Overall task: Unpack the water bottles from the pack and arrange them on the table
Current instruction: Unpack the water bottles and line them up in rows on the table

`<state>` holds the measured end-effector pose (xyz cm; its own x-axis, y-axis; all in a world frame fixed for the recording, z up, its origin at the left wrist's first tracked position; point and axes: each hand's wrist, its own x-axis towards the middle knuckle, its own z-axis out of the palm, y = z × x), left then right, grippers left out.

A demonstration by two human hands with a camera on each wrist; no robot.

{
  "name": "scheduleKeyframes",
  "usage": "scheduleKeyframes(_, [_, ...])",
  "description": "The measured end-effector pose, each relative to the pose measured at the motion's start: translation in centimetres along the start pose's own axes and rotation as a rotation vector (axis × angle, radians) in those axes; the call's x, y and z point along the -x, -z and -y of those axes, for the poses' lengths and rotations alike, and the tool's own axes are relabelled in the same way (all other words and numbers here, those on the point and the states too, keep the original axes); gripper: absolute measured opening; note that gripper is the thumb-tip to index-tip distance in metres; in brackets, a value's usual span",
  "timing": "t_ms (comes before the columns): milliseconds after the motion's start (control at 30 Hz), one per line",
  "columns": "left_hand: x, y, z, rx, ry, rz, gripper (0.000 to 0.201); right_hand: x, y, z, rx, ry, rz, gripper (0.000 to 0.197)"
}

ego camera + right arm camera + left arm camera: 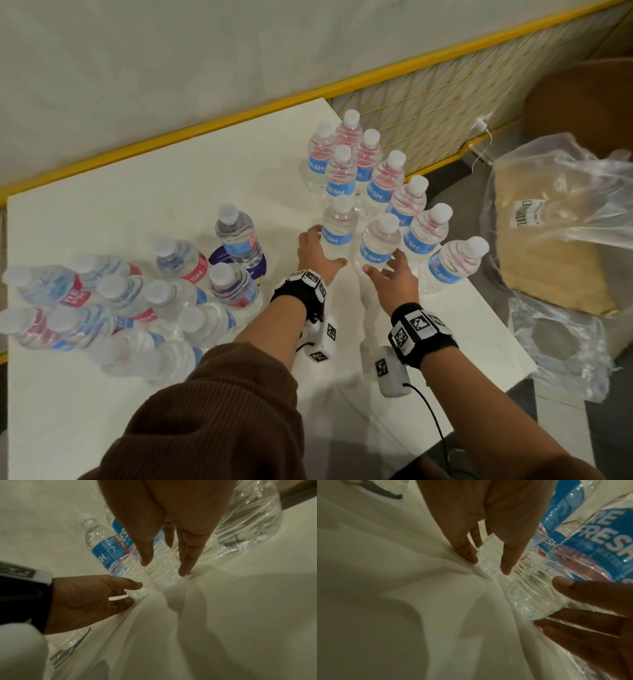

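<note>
Clear water bottles with blue and red labels stand on the white table (171, 178). A two-row group (373, 161) runs along the right side. At its near end my left hand (317, 251) grips one upright bottle (339, 226) low down, thumb in front and fingers behind. The right wrist view shows this left hand (85, 599) pinching that bottle (109, 550) near its base. My right hand (394, 274) is spread with straight fingers either side of the neighbouring bottle (380, 245), whose base (163, 577) stands on the table. Several more bottles (120, 308) cluster at the left.
The table's right edge (496, 325) is close to the outer bottles. Beyond it on the floor lies a clear plastic bag with cardboard (555, 222). A yellow-framed mesh fence (428, 99) runs behind. A purple printed sheet (219, 260) lies under one left bottle.
</note>
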<state>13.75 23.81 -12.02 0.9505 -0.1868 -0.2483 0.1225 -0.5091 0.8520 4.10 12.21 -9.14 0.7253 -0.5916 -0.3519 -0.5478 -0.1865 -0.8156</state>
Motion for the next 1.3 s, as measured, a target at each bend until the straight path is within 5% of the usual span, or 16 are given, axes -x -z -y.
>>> scheduleKeyframes(767, [-2.3, -0.3, -2.0, 0.075, 0.025, 0.052, 0.048, -1.0, -1.9, 1.8, -0.028, -0.089, -0.124, 0.054])
scheduleKeyframes(1300, [-4.2, -0.6, -2.4, -0.04, 0.066, 0.048, 0.054, -2.3, -2.6, 2.4, -0.051, -0.145, -0.161, 0.056])
